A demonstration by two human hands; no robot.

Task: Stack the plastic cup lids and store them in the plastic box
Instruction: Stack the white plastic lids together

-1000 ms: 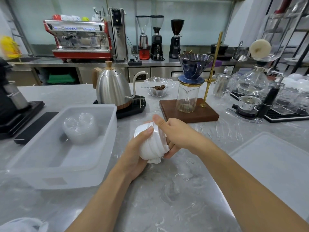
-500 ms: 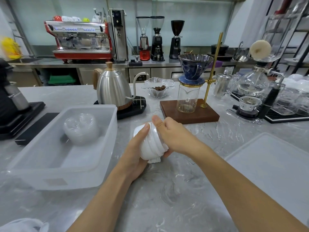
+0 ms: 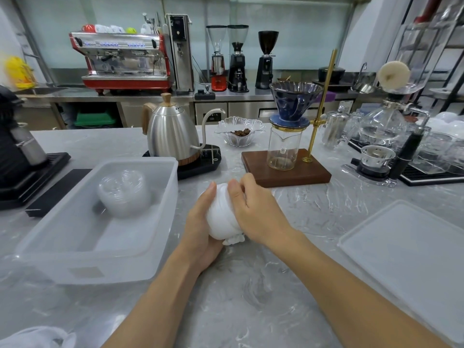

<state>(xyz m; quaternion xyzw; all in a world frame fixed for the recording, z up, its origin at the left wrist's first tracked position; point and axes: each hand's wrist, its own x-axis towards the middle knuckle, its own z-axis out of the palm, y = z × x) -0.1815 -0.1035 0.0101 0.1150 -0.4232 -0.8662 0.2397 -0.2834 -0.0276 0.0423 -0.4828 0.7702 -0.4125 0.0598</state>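
Observation:
A stack of white plastic cup lids lies on its side between my two hands above the marble counter. My left hand cups it from below and the left, thumb up along its top. My right hand grips its right end with curled fingers. To the left stands the translucent plastic box, open. Inside it, at the far end, sits a stack of clear dome lids.
The box's flat lid lies at the right. Behind my hands are a steel kettle on a black base, a wooden pour-over stand and a glass dish. Glassware crowds the far right. A white bag shows bottom left.
Both hands have kept hold of the white lid stack and shifted slightly; my right hand has slid further over its top end, pressing the lids together.

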